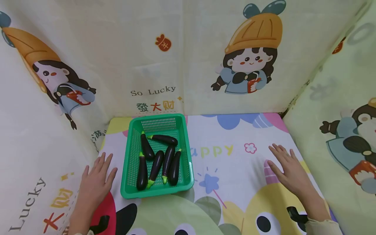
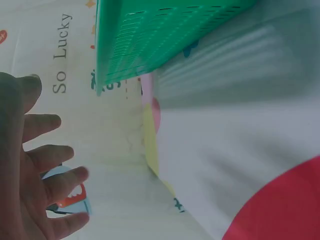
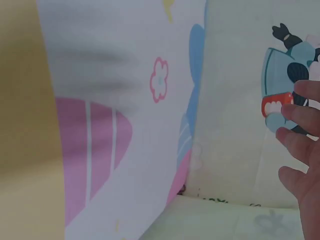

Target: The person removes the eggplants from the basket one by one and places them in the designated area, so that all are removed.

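Note:
A green plastic basket (image 1: 189, 169) with mesh sides stands on the table, left of the middle. Inside it lie several dark purple eggplants (image 1: 157, 164) with green stem ends, two in the back part and the others side by side in front. My left hand (image 1: 95, 184) hovers to the left of the basket, fingers spread and apart from it. In the left wrist view the basket's side (image 2: 150, 40) shows above the left hand (image 2: 42, 175). Over at the right side of the table my right hand (image 1: 290, 173) is held with fingers extended, holding nothing.
The tabletop (image 1: 235, 173) carries a colourful cartoon print with letters and a star. Pale printed cloth walls (image 1: 199, 58) rise at the back, left and right, close beside both hands.

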`<state>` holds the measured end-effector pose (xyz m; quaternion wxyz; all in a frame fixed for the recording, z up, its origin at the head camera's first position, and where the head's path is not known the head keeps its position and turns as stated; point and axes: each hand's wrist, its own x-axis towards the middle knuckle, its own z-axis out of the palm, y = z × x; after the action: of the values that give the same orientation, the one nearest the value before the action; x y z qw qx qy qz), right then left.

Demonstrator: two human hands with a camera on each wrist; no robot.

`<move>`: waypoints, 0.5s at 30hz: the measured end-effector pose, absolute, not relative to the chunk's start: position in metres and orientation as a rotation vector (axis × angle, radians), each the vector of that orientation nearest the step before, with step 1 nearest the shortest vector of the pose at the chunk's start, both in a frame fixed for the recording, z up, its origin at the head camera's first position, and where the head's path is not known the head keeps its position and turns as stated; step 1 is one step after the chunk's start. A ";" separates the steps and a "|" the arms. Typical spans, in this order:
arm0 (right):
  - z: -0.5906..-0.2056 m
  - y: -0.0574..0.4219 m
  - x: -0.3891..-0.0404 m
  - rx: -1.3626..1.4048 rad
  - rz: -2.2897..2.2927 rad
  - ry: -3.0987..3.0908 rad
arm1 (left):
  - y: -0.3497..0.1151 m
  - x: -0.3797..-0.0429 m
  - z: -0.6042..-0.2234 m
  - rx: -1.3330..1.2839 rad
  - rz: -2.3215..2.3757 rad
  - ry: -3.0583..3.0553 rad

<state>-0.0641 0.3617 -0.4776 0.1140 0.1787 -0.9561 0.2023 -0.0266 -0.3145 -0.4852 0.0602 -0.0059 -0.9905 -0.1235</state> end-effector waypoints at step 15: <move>-0.480 0.323 -0.074 0.544 0.708 -2.674 | -0.299 -0.023 -0.484 0.238 -0.932 -2.861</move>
<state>-0.0737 0.3230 -0.4803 0.1607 0.1905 -0.9362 0.2480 -0.0231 -0.2986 -0.4841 0.0617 0.0787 -0.9460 -0.3083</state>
